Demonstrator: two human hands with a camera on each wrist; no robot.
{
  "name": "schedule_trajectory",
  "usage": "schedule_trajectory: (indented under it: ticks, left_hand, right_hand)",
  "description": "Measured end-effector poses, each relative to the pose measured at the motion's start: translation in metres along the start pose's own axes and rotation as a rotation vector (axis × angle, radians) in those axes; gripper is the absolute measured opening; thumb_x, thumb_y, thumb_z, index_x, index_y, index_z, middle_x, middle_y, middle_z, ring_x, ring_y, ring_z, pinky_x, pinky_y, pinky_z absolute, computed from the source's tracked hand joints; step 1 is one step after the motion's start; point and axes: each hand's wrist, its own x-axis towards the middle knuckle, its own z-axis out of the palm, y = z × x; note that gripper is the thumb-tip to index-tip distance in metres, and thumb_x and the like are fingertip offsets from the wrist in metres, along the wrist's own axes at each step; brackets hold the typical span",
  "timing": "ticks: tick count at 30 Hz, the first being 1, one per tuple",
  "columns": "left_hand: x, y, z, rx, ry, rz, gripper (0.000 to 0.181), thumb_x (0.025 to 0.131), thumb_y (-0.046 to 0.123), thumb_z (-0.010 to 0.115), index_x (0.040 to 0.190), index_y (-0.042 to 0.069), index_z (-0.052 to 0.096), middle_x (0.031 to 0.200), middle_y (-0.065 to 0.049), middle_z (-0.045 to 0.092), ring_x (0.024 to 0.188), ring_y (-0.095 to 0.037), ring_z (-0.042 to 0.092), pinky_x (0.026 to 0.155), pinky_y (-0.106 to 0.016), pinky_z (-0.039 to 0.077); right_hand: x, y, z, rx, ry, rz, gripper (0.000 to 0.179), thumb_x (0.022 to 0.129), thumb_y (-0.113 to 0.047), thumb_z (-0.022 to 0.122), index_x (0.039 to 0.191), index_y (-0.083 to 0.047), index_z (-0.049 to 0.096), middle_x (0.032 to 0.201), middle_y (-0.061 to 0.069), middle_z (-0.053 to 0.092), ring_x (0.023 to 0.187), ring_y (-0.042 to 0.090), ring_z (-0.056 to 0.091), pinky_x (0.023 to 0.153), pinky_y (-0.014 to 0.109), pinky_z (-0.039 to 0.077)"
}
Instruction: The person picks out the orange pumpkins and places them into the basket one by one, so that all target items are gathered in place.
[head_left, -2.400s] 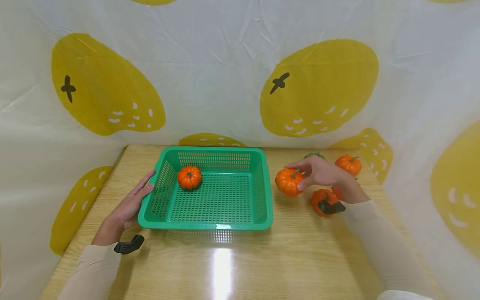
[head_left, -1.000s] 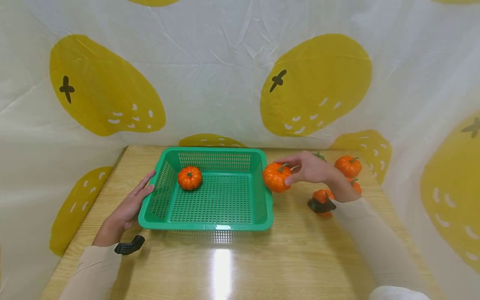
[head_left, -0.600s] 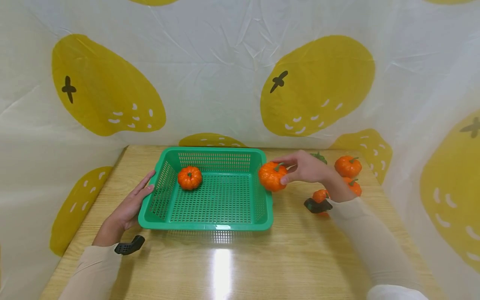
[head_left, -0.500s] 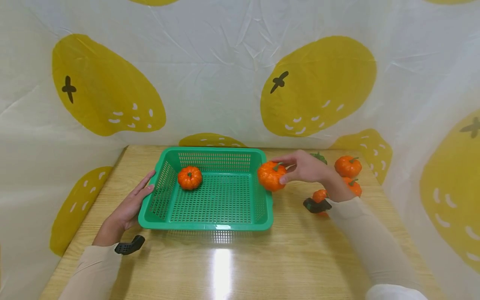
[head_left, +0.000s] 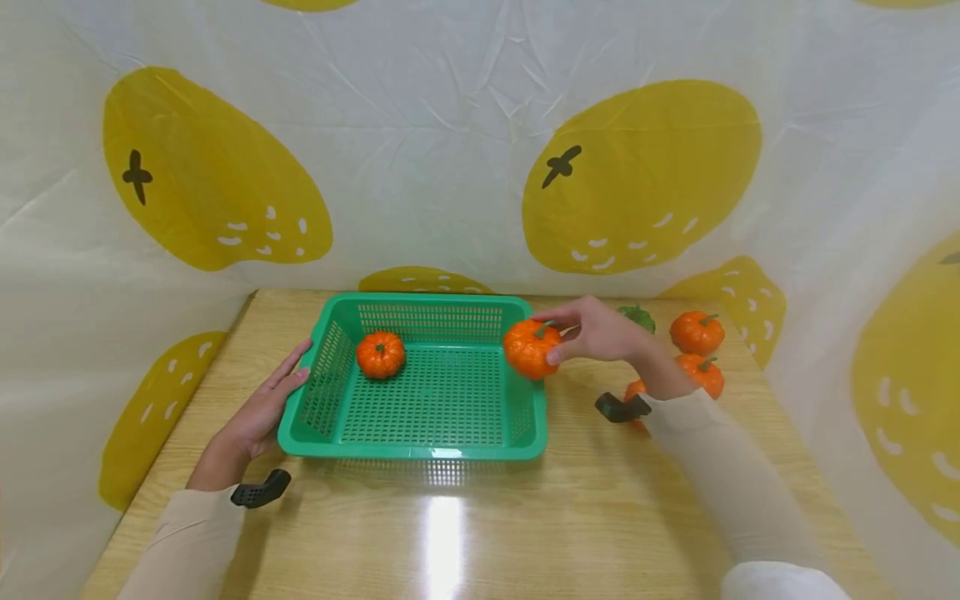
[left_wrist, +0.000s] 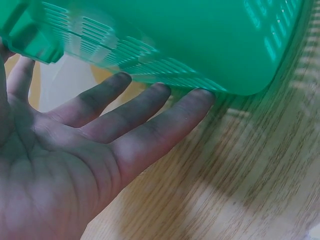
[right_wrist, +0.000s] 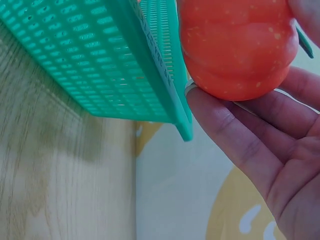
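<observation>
Fingers (head_left: pixel 564 313) of the right hand (head_left: pixel 603 332) pinched an orange pumpkin (head_left: pixel 528 348) at the right rim of a green basket (head_left: pixel 420 452) (head). Left wrist, left half: the left hand (left_wrist: pixel 85 155), fingers spread, touched the basket. Right wrist, upper right: the pumpkin seemed light, rigid, slick, best held round its girth.

Dark marks like lettering (right_wrist: pixel 155 50) line the green basket's rim (right_wrist: pixel 172 109) — too blurred to read.

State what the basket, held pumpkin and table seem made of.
Basket: likely molded plastic, semi-gloss; regular slots and a bright highlight suggest it.
Held pumpkin: perhaps painted foam or plastic, slightly glossy; orange skin with pale specks, core unseen.
Table: wood or wood-look laminate, glossy; visible grain and a strong light reflection.
</observation>
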Motion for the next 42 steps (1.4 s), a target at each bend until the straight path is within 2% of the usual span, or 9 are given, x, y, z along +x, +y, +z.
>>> schedule_trajectory:
  ticks: [6,9,12,14,17,32,36,42]
  left_hand:
    - [0.001,0.002,0.001,0.011,0.005,0.001,0.062,0.114,0.044,0.035,0.165,0.049,0.001,0.167,-0.022,0.011,0.114,-0.015,0.065,0.089,-0.042,0.062]
    - [0.001,0.002,0.001,0.005,0.008,-0.004,0.062,0.114,0.044,0.035,0.165,0.049,0.002,0.162,-0.016,0.025,0.113,-0.015,0.066,0.089,-0.042,0.062]
    - [0.001,0.001,0.001,-0.014,0.002,-0.003,0.062,0.114,0.043,0.036,0.166,0.048,0.003,0.147,-0.001,0.042,0.112,-0.015,0.068,0.088,-0.041,0.062]
    - [0.001,0.001,0.001,-0.027,-0.003,-0.001,0.062,0.114,0.041,0.036,0.166,0.047,0.003,0.139,0.008,0.047,0.111,-0.014,0.068,0.088,-0.039,0.062]
    - [0.001,0.001,0.001,-0.035,-0.006,0.000,0.063,0.114,0.041,0.037,0.166,0.047,0.002,0.137,0.010,0.048,0.110,-0.014,0.068,0.088,-0.038,0.062]
    - [0.001,0.000,0.001,-0.014,0.003,-0.003,0.062,0.114,0.042,0.036,0.166,0.047,0.003,0.139,0.007,0.045,0.111,-0.015,0.068,0.089,-0.040,0.062]
    - [0.000,0.000,0.001,0.009,0.014,-0.012,0.062,0.114,0.044,0.035,0.166,0.048,0.002,0.144,0.000,0.042,0.111,-0.016,0.068,0.088,-0.041,0.062]
    - [0.000,-0.001,0.001,0.019,0.029,-0.016,0.061,0.114,0.045,0.035,0.165,0.049,0.003,0.156,-0.014,0.030,0.110,-0.016,0.067,0.088,-0.042,0.062]
  right_hand:
    - [0.003,-0.002,0.001,0.001,0.000,0.004,0.065,0.083,-0.012,0.088,0.141,0.003,0.062,0.136,0.020,0.069,0.125,0.041,0.066,0.100,0.050,0.058]
    - [0.005,-0.002,0.003,0.000,-0.002,0.013,0.065,0.084,-0.012,0.088,0.142,0.002,0.062,0.136,0.019,0.069,0.125,0.040,0.066,0.100,0.050,0.058]
    - [0.007,-0.004,0.005,0.009,-0.004,0.018,0.065,0.083,-0.012,0.088,0.142,0.002,0.062,0.134,0.019,0.070,0.125,0.040,0.067,0.099,0.050,0.059]
    - [0.008,-0.004,0.006,0.014,-0.008,0.017,0.066,0.083,-0.012,0.088,0.142,0.002,0.062,0.134,0.019,0.070,0.124,0.039,0.068,0.099,0.049,0.059]
    - [0.011,-0.003,0.008,0.020,-0.012,0.020,0.067,0.083,-0.013,0.089,0.142,0.001,0.062,0.134,0.018,0.070,0.124,0.039,0.068,0.098,0.047,0.059]
    - [0.021,-0.006,0.015,0.011,-0.028,0.004,0.065,0.086,-0.013,0.087,0.142,0.004,0.060,0.134,0.020,0.069,0.124,0.039,0.068,0.099,0.048,0.059]
    - [0.022,-0.006,0.016,0.016,-0.026,-0.001,0.065,0.085,-0.013,0.087,0.142,0.004,0.060,0.135,0.020,0.069,0.124,0.039,0.068,0.099,0.050,0.059]
    - [0.025,-0.007,0.017,0.014,-0.020,0.001,0.067,0.085,-0.014,0.088,0.143,0.003,0.060,0.135,0.020,0.069,0.124,0.038,0.067,0.099,0.049,0.059]
